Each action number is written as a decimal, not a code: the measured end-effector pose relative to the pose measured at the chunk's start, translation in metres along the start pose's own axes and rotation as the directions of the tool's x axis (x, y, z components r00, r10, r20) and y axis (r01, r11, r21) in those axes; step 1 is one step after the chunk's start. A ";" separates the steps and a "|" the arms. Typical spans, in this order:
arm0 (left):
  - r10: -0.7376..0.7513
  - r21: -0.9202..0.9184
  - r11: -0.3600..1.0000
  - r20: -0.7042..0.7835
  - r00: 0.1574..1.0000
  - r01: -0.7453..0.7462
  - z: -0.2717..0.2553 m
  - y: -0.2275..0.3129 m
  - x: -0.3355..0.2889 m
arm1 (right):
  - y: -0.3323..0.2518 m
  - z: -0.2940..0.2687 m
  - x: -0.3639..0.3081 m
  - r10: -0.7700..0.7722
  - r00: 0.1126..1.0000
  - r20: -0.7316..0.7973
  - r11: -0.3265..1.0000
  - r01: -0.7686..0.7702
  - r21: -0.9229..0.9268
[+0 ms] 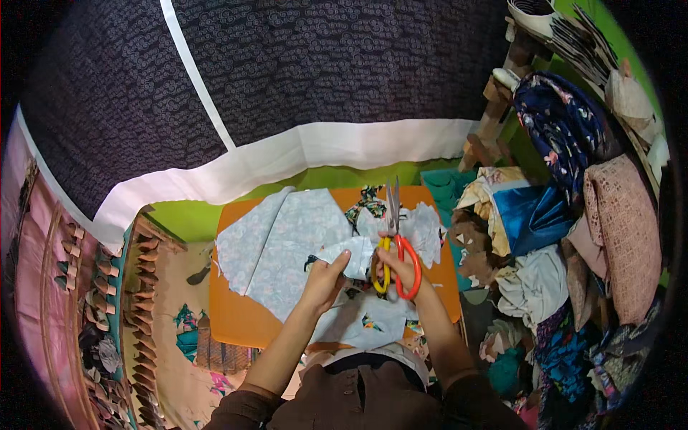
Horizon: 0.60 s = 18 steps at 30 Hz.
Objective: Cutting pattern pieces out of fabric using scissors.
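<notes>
My right hand is closed around scissors with one yellow and one red handle loop. Their blades point away from me, over the orange table. Between my hands is a small pale piece of fabric, its near edge pinched by my left hand. The fingers of my right hand also reach its right edge; whether they grip it I cannot tell. Beneath lies a large pale grey fabric sheet with a faint pattern. Dark floral scraps lie near the blades.
A mixed heap of cloth stands right of the table, with shiny blue fabric and a white cloth. Rows of shoe lasts line the left side. A dark patterned curtain with a white hem hangs beyond the table.
</notes>
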<state>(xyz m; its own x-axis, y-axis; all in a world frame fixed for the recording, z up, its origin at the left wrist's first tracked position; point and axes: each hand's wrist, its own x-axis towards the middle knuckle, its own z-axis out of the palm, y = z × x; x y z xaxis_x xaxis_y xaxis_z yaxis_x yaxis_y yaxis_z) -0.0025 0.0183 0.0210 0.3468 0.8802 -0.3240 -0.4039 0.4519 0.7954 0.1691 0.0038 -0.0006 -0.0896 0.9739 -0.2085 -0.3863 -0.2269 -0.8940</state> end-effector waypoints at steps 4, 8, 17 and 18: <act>0.067 0.081 0.995 -0.035 0.997 -0.064 0.017 -0.011 0.008 | -0.010 -0.004 -0.012 -0.057 0.996 0.075 0.998 0.056 0.014; 0.249 0.055 0.968 -0.073 0.966 -0.245 0.050 -0.016 0.003 | -0.020 -0.014 -0.010 -0.126 0.985 0.119 0.991 0.121 0.049; 0.345 0.141 0.934 -0.108 0.933 -0.329 0.071 -0.038 0.003 | -0.021 -0.037 -0.015 -0.215 0.973 0.082 0.975 0.219 -0.037; 0.319 0.170 0.939 -0.110 0.941 -0.298 0.072 -0.041 0.004 | -0.022 -0.039 -0.015 -0.212 0.974 0.085 0.976 0.215 -0.028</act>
<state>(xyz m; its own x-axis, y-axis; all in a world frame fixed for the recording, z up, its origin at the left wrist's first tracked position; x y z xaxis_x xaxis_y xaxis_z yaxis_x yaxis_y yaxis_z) 0.0759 -0.0072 0.0242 0.1047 0.9886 -0.1078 -0.3385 0.1373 0.9309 0.2151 -0.0061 0.0067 -0.0832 0.9963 0.0200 -0.3706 -0.0124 -0.9287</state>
